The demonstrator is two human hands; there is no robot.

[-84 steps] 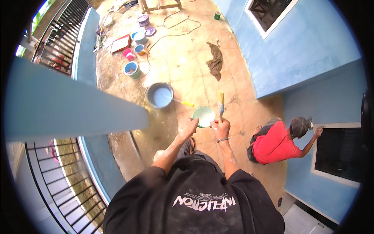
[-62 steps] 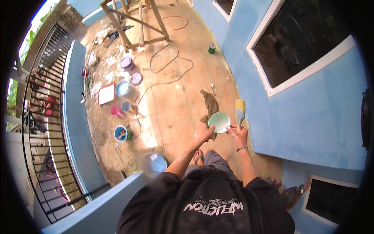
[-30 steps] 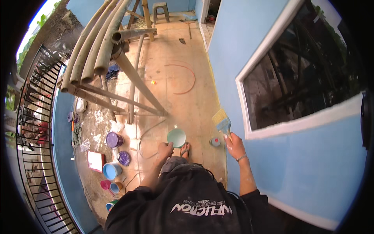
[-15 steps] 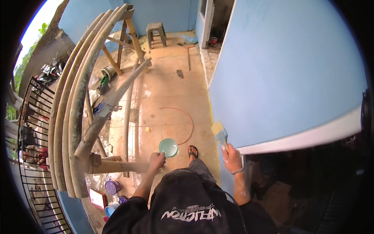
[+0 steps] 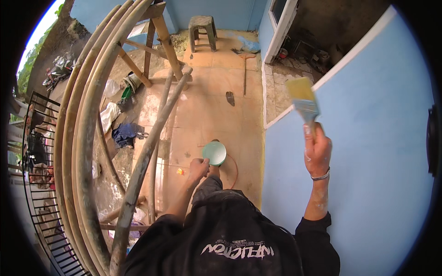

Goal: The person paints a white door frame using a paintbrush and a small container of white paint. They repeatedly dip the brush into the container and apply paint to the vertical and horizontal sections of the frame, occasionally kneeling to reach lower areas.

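Observation:
My right hand is closed round the handle of a wide paintbrush, raised in front of the blue wall. Yellowish bristles point up and away, near the white-edged corner of the doorway; the brush is slightly blurred. On the left, my left hand is closed at the edge of a round green bucket with pale contents inside. It holds the bucket in front of me, above the tiled floor; the exact grip is hidden by the fingers.
A bamboo frame with a slanting pole stands close on my left. Ahead are a stool, a long-handled tool and an open doorway. A thin hose and a small wrapper lie on the floor.
I have moved forward along the wall, closer to the doorway. My right hand has lifted the paintbrush up and to the right. The green bucket has travelled forward with my left hand.

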